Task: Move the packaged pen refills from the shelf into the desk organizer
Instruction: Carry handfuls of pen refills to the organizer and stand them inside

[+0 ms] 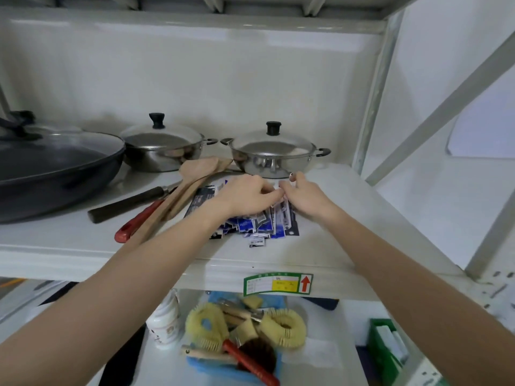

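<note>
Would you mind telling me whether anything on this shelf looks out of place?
Yes: the packaged pen refills lie in a loose, overlapping heap among cookware, beside wooden spatulas and before a lidded steel pot.

Blue-and-white refill packets with dark print, piled on a white shelf. Shiny silver pots with black knobs, dark grey pan, tan wooden spatulas, one red handle. Green-bordered label with yellow patch and red arrow. Yellow brushes below.

Two lidded steel pots, a dark wok and wooden spatulas sit behind.
</note>
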